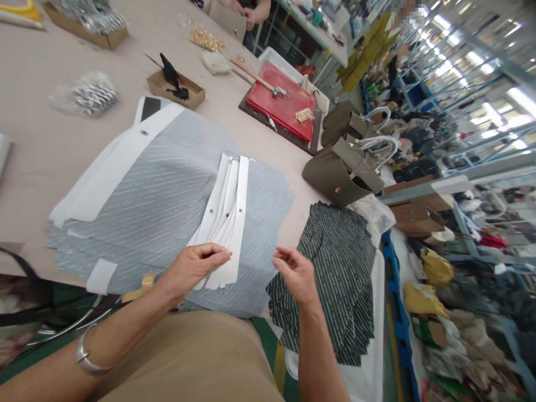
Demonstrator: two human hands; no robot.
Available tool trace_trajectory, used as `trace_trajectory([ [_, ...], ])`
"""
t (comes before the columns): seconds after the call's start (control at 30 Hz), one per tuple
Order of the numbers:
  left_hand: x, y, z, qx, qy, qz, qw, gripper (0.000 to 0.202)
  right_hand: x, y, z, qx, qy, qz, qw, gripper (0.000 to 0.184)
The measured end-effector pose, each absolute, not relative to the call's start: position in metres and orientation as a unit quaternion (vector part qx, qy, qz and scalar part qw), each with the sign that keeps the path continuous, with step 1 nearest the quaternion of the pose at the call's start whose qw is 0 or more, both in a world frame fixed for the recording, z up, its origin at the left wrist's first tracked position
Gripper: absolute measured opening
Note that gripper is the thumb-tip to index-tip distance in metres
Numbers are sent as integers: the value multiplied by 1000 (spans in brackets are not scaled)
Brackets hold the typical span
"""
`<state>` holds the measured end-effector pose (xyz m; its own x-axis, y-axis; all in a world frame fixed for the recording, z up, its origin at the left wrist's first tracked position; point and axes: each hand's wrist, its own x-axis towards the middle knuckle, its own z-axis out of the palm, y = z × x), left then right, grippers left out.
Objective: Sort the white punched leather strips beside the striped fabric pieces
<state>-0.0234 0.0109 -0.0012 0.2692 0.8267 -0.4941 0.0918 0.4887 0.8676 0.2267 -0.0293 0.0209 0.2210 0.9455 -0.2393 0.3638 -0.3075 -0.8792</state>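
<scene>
My left hand (201, 263) is pinched shut above the lower part of a fan of white strips (239, 195). Whatever may be between its thumb and fingers is too small to make out. Small round metal snaps show on several strips. My right hand (296, 272) hovers to the right with fingers loosely curled, tips slightly apart, and nothing visible in them. Under the strips lie grey-blue printed lining pieces (268, 223). More lining pieces with white bands (125, 162) spread to the left. Beside my right hand is a stack of dark striped fabric pieces (335, 279).
A red board (280, 100) carries a hammer (263, 84) and a small bag of gold parts. Olive handbags (341, 173) stand at the table's right edge. Small boxes (184, 92) and bagged metal parts (94, 94) lie farther back. Another person's hands (249, 17) are across the table.
</scene>
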Motion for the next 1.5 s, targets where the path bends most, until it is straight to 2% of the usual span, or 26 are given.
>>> trace_trajectory([
  [0.2,-32,6,1,487,567,284,600,32,142,-13,26,-568,-544,501,362,30],
  [0.33,-39,1,-3,499,575,297,577,33,131,-11,24,-547,-554,527,341,45],
  [0.4,-41,0,-3,501,562,299,586,34,125,-10,21,-549,-565,517,335,46],
  [0.57,-48,7,-5,479,549,291,620,37,116,-5,15,-568,-531,523,350,28],
  [0.77,-69,16,-13,479,474,245,697,38,127,1,4,-583,-420,574,394,31],
  [0.93,-73,19,-9,433,496,231,716,42,133,1,1,-593,-425,558,396,29],
  [1.17,-80,24,-13,506,556,261,605,37,137,2,1,-604,-449,527,394,23],
  [1.37,-83,23,-6,556,491,264,616,32,133,7,12,-575,-510,520,372,37],
  [1.5,-80,21,-2,566,526,249,584,32,129,3,19,-564,-534,508,372,23],
])
